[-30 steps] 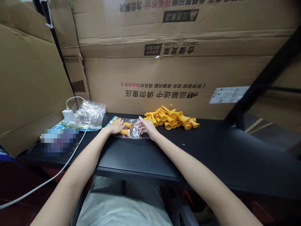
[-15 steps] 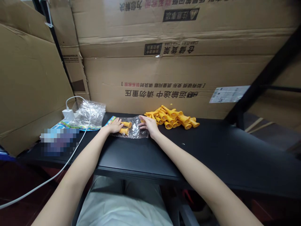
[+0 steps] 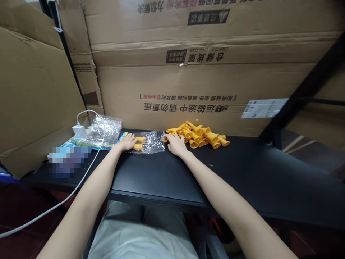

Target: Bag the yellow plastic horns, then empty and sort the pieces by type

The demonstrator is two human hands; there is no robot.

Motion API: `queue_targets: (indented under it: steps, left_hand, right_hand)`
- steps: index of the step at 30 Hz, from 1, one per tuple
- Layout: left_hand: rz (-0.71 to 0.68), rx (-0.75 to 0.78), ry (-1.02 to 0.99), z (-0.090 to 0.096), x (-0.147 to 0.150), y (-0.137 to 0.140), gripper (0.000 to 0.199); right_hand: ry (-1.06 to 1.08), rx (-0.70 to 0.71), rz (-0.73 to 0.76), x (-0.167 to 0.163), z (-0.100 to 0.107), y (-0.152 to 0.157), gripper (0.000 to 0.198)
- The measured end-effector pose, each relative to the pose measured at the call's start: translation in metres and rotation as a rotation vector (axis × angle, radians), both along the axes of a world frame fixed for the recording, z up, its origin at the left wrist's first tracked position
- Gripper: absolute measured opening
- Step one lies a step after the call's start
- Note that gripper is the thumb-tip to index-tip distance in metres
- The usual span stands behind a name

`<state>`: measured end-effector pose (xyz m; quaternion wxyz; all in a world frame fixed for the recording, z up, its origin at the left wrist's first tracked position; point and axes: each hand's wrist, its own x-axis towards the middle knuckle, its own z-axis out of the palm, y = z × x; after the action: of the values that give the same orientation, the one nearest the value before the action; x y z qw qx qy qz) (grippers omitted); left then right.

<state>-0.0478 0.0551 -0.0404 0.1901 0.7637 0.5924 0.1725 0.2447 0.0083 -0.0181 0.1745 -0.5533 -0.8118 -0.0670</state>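
A clear plastic bag [image 3: 155,141] with a colourful printed header lies flat on the black table. Inside it are yellow trumpet-shaped plastic pieces [image 3: 138,146], two of their flared ends showing. My left hand [image 3: 126,142] rests flat over the header end of the bag, fingers spread, pressing it down. At the bag's other end, my right hand [image 3: 176,144] has its fingers curled around a single yellow piece [image 3: 164,138], flared end toward the bag. Just behind that hand sits a heap of the same yellow pieces [image 3: 199,135].
More clear bags [image 3: 105,128] lie at the left, beside a white charger [image 3: 79,131] whose cable [image 3: 91,163] runs down over the table's front edge. A blurred item [image 3: 69,162] is in front of them. Cardboard [image 3: 172,79] walls the back and left; a black post [image 3: 304,86] stands right.
My right hand has moved off the bag's open end, slightly right to the heap, and the yellow piece at its fingertips now shows clearly. The bag and my left hand have shifted slightly back and left.
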Motion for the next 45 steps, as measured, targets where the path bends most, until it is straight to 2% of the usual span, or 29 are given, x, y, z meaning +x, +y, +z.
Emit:
queue_targets:
  steps: [5,12,15,19,23,26,29,31,34,37,41,43,45]
  left_hand:
    - [-0.013,-0.014,-0.019,0.007,0.002,-0.005,0.067]
    - [-0.036,0.020,0.262,0.016,0.006,-0.014,0.062]
    - [-0.041,0.050,0.345,0.021,0.010,-0.019,0.060]
    - [-0.035,0.061,0.398,0.028,0.014,-0.026,0.060]
    - [-0.038,0.066,0.410,0.032,0.015,-0.030,0.058]
    - [-0.025,0.065,0.411,0.031,0.015,-0.030,0.059]
    - [-0.015,0.044,0.402,0.031,0.016,-0.029,0.062]
    - [-0.013,0.020,0.386,0.030,0.016,-0.028,0.064]
    - [-0.004,-0.017,0.366,0.030,0.015,-0.028,0.067]
    - [0.004,-0.046,0.369,0.030,0.013,-0.028,0.069]
    - [-0.010,-0.063,0.383,0.032,0.012,-0.030,0.071]
    - [-0.014,-0.065,0.392,0.034,0.013,-0.032,0.071]
    - [-0.013,-0.072,0.406,0.037,0.015,-0.035,0.071]
  right_hand:
    - [-0.141,0.026,-0.056,-0.003,0.009,-0.002,0.052]
    - [-0.126,0.081,-0.022,0.000,0.002,0.002,0.047]
    - [0.031,0.141,0.014,0.002,-0.003,0.005,0.044]
    - [0.413,0.253,0.003,0.004,-0.004,0.010,0.034]
    - [0.765,0.389,0.064,0.003,0.007,0.008,0.031]
    - [0.854,0.476,0.125,0.002,0.022,-0.001,0.037]
    - [0.732,0.447,0.170,0.001,0.034,-0.012,0.041]
    - [0.551,0.322,0.163,0.000,0.036,-0.017,0.041]
    - [0.278,0.071,0.129,-0.001,0.027,-0.016,0.041]
    - [0.144,-0.074,0.171,-0.004,0.015,-0.011,0.044]
    - [0.156,-0.129,0.278,-0.007,0.015,-0.010,0.053]
    - [0.135,-0.096,0.241,-0.007,0.023,-0.015,0.045]
    - [0.058,-0.058,0.159,-0.006,0.032,-0.022,0.027]
